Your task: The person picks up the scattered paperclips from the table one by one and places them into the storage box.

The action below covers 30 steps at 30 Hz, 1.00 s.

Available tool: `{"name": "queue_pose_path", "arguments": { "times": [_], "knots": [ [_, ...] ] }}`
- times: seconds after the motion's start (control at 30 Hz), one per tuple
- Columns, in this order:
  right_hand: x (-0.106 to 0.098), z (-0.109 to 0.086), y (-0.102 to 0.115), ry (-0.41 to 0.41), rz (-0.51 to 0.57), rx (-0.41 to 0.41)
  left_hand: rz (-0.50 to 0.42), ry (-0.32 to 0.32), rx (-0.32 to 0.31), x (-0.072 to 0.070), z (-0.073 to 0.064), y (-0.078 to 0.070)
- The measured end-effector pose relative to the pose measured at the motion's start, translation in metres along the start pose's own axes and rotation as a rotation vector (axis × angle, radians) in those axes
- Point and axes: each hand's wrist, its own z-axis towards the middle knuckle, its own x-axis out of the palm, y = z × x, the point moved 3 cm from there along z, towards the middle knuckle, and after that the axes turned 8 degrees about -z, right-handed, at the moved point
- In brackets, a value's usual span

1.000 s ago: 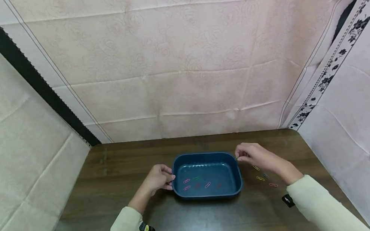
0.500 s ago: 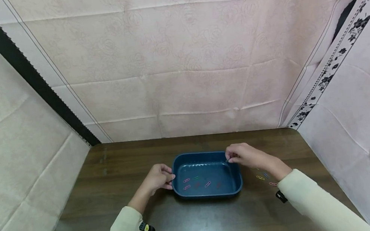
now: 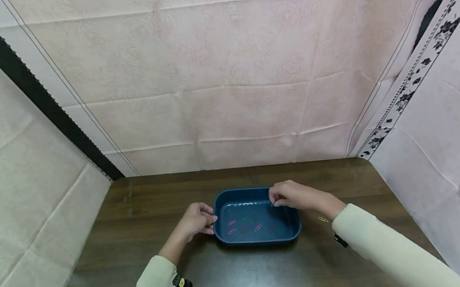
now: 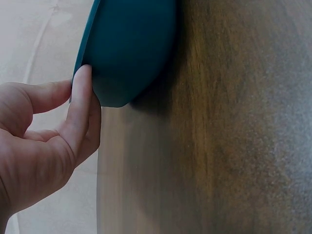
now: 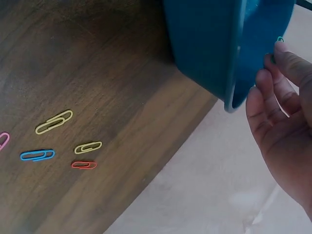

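Note:
A blue rectangular tray (image 3: pixel 259 242) stands on the wooden table, with several pink, red and green paper clips lying on its floor, one pink clip (image 3: pixel 257 228) among them. My left hand (image 3: pixel 197 221) pinches the tray's left rim between thumb and fingers; the left wrist view shows the thumb (image 4: pixel 51 95) on one side of the rim and fingers on the other. Over the tray's right part, my right hand (image 3: pixel 290 195) pinches a green paper clip (image 5: pixel 280 39) between thumb and fingertip, past the rim in the right wrist view.
Right of the tray, several loose paper clips lie on the table (image 5: pixel 131 97): two yellow, one of them a larger clip (image 5: pixel 54 122), a blue clip (image 5: pixel 37 155), a red clip (image 5: pixel 84 165) and a pink clip (image 5: pixel 4 140). Pale cloth (image 3: pixel 222 69) hangs behind the table's far edge.
My right hand has moved left with the green paper clip, from outside the tray's right rim to over its inside. The left hand has stayed on the rim.

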Motion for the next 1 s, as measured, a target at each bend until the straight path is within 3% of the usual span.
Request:
{"name": "queue_pose_path", "arguments": {
  "times": [0.57,1.0],
  "knots": [
    [0.024,0.031,0.012,0.169,-0.056,-0.027,0.003,0.000,0.001,0.000,0.001,0.000],
    [0.035,0.048,0.016,0.224,-0.086,0.001,0.002,0.007,0.001,0.000,-0.001,0.000]
  ]
}}
